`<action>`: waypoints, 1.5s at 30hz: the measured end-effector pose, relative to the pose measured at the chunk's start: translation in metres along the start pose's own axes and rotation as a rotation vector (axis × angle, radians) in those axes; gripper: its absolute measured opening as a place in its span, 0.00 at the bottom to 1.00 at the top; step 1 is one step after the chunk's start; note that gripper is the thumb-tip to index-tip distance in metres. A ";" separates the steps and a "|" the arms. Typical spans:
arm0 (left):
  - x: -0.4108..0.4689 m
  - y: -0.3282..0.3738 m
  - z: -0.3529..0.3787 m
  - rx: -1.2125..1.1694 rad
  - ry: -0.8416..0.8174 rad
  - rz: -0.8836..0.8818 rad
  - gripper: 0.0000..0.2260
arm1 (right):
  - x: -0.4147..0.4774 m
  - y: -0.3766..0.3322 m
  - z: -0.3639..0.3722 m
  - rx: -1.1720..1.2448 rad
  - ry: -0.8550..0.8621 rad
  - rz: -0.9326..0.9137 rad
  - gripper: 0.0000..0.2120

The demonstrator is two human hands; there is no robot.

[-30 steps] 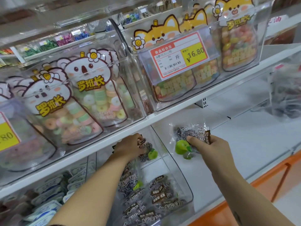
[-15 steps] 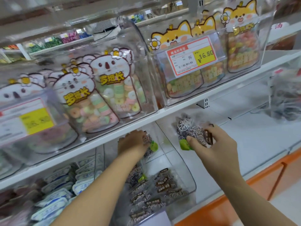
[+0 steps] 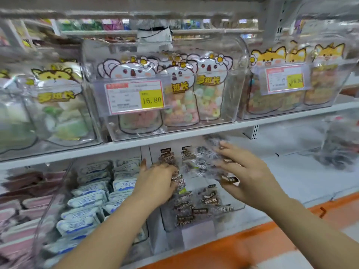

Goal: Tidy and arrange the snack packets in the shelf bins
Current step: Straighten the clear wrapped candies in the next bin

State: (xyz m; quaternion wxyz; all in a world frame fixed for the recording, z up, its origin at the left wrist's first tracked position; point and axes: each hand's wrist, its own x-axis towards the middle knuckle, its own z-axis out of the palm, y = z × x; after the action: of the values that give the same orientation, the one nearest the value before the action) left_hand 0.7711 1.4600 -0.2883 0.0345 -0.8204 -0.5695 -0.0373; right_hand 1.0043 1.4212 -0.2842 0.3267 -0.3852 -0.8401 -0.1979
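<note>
Right hand (image 3: 250, 178) holding one packet (image 3: 208, 162), left hand (image 3: 156, 182) on binned packets (image 3: 194, 209)

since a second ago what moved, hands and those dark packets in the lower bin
The right hand carried its dark packet left, from beside the clear bin to over it, close to the left hand. Nothing was let go. The left hand stayed in the bin gripping the upright packets; the view swung left.

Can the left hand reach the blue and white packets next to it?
Probably yes. The blue and white packets lie uncovered in the bin beside the left hand, though it's busy among dark packets.
</note>
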 end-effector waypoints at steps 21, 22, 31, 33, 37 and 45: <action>0.057 -0.013 0.016 0.176 -0.125 0.054 0.25 | 0.111 0.022 0.080 -0.129 -1.290 0.150 0.18; 0.056 -0.013 0.016 0.180 -0.119 0.061 0.25 | 0.115 0.024 0.086 -0.112 -1.355 0.196 0.20; 0.052 -0.010 0.012 0.181 -0.117 0.013 0.12 | 0.103 0.033 0.101 -0.285 -1.088 0.140 0.32; 0.052 -0.009 0.015 0.201 -0.089 0.009 0.12 | 0.090 0.033 0.105 -0.285 -1.085 0.111 0.38; 0.053 -0.006 0.017 0.200 -0.096 -0.025 0.16 | 0.078 0.031 0.107 -0.213 -1.005 0.162 0.37; 0.059 0.000 0.000 0.263 -0.180 -0.015 0.21 | 0.084 0.030 0.092 -0.119 -0.888 0.129 0.35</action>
State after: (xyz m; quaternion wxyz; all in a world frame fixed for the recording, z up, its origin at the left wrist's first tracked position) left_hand 0.7915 1.5153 -0.2826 0.0902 -0.8045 -0.5764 0.1110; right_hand 0.9493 1.5374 -0.2882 -0.0761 -0.5022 -0.8604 -0.0406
